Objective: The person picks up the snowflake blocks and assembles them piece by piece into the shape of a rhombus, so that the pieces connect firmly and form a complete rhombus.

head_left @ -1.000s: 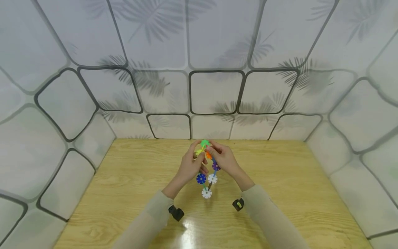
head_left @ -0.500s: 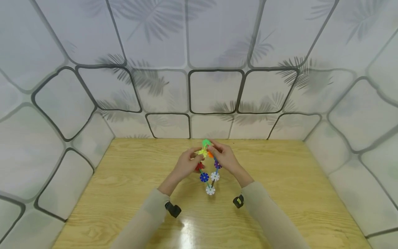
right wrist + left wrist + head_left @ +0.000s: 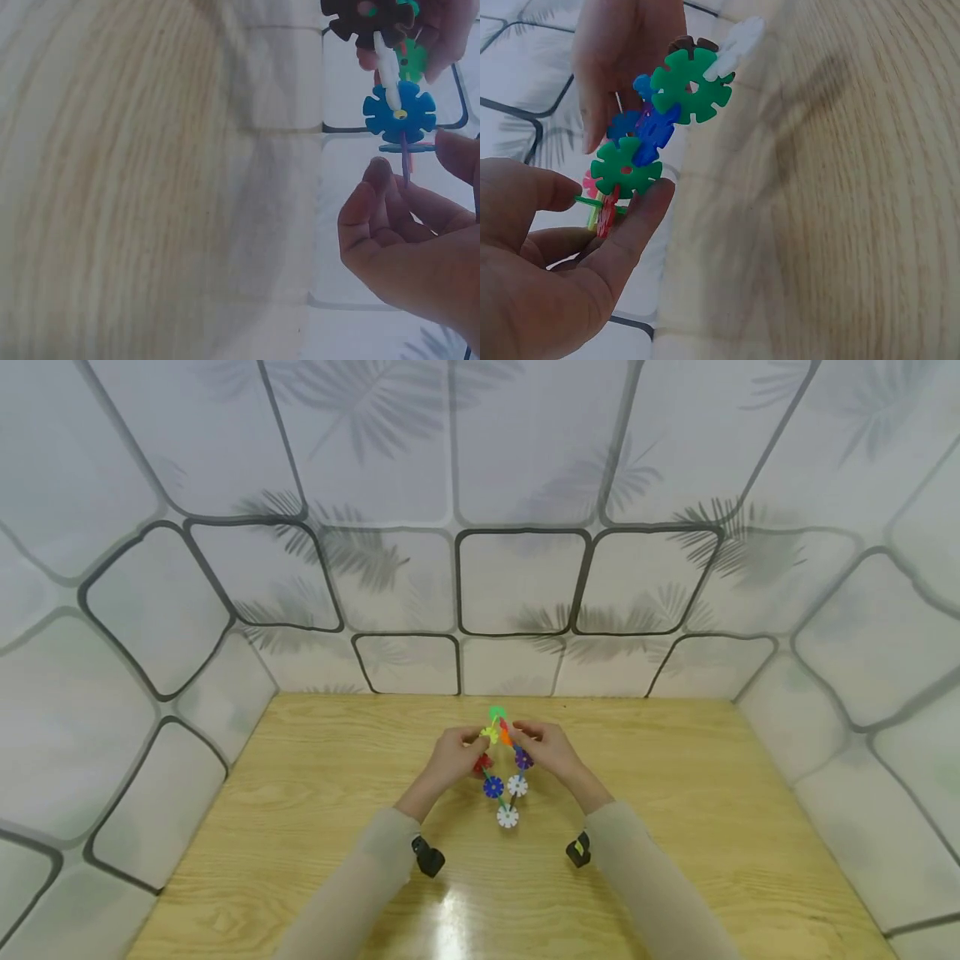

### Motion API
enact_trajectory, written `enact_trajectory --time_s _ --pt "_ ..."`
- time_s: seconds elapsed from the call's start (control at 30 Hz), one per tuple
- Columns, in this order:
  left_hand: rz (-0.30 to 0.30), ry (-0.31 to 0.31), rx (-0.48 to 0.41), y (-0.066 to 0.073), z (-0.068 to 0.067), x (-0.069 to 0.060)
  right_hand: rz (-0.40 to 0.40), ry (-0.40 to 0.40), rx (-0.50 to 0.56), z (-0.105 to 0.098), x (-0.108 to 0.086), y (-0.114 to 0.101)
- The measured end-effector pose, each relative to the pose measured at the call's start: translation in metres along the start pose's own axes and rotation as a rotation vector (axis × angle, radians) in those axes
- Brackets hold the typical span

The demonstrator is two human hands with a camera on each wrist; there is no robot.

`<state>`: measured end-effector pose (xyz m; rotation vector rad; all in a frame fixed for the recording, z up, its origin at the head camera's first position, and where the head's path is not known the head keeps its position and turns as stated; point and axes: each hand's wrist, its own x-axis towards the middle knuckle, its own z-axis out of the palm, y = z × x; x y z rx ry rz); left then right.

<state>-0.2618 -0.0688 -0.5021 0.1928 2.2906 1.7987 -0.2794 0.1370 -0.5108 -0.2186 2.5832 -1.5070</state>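
Observation:
A loop of interlocking plastic snowflake discs (image 3: pixel 507 817) is held up between both hands in the head view. Its green disc (image 3: pixel 497 713) is at the far end, and a white one is nearest. My left hand (image 3: pixel 452 756) pinches the left side, by the yellow disc (image 3: pixel 490 735) and red disc (image 3: pixel 482 763). On the other side, my right hand (image 3: pixel 551 750) grips near the orange disc (image 3: pixel 506 737) and purple disc (image 3: pixel 524 759). In the right wrist view, a fingertip touches a light blue disc edge below the blue disc (image 3: pixel 382 120). Fingers partly hide the joints.
The wooden table (image 3: pixel 337 760) lies beneath the hands. A patterned cloth wall (image 3: pixel 525 581) rises along its back edge and both sides. Small black wrist cameras (image 3: pixel 429 857) hang by the sleeves.
My left hand has come down from the green disc to the yellow and red ones. The right fingers have drawn back from the green disc, which now sits slightly lower.

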Motion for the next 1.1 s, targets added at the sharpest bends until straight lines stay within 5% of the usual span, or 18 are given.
enact_trajectory --time_s 0.63,1.1 --pt "-0.03 0.051 0.201 -0.021 0.01 0.013 0.019 0.037 -0.087 0.013 0.002 0.022" --pt "-0.047 0.041 0.208 -0.03 0.009 0.011 0.014 0.047 -0.139 0.015 0.002 0.03"
